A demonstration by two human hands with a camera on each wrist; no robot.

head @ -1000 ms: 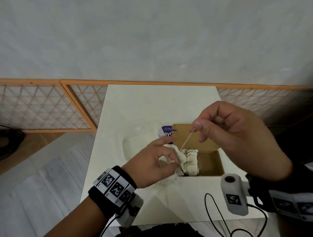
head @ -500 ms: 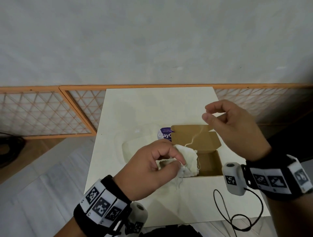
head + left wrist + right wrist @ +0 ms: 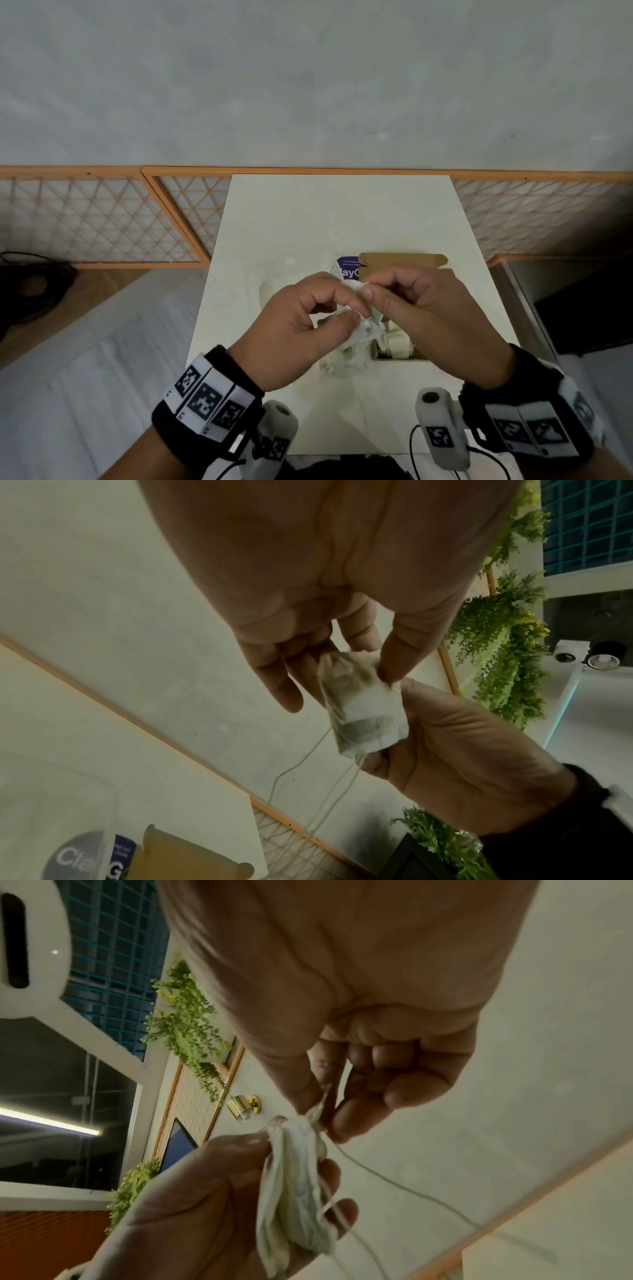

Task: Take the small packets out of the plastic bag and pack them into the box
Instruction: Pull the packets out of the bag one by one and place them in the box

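Observation:
A small white tea-bag packet [image 3: 367, 329] [image 3: 363, 712] [image 3: 294, 1191] hangs in the air above the left end of the open cardboard box [image 3: 404, 262]. My left hand [image 3: 358, 313] [image 3: 373, 666] pinches it between thumb and fingers. Against it, my right hand [image 3: 368, 287] [image 3: 320, 1118] pinches the packet's top corner with thumb and forefinger. The packet's thin string [image 3: 298, 764] [image 3: 394, 1180] dangles loose below. Several packets [image 3: 394, 342] lie inside the box. The clear plastic bag with a purple label [image 3: 346, 269] [image 3: 75, 859] lies left of the box.
The box and bag sit on a small cream table [image 3: 308, 219] against a grey wall. An orange lattice panel [image 3: 102, 219] runs behind and to the left. A black cable [image 3: 30, 287] lies on the floor at far left.
My right hand, which was up and to the right drawing out the string, has come down and left to the packet. My left hand still holds the packet.

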